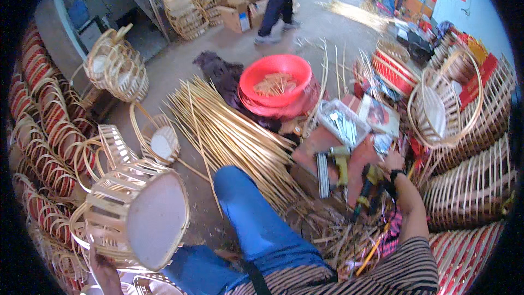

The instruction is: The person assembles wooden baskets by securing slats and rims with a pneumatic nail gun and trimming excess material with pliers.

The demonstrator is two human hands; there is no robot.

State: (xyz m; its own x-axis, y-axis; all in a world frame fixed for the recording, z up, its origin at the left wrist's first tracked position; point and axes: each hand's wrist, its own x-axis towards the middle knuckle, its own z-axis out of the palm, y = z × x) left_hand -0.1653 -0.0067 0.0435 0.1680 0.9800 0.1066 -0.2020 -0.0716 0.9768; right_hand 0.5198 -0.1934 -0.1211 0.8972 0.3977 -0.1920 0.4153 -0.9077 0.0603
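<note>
My left hand (103, 267) grips a bamboo basket (106, 213) from below. The basket lies tipped on its side by my left knee, its pale flat base (158, 218) facing right. Stretched forward, my right hand (393, 161) is at a small silvery-blue packet (382, 143); its fingertips are too small and partly hidden to read. Next to that hand stands a white plastic tray (343, 123) with metal strips in it. A yellow-green nail gun (339, 165) lies nearer to me, beside a drill-like power tool (371, 180).
A bundle of bamboo sticks (229, 136) lies beyond my knees. Behind it stands a red basin (252, 74) holding wooden pieces. Stacked baskets (49, 114) line the left; more baskets (469, 180) crowd the right. A person (275, 5) walks at the back. Bamboo scraps (333, 235) litter the floor.
</note>
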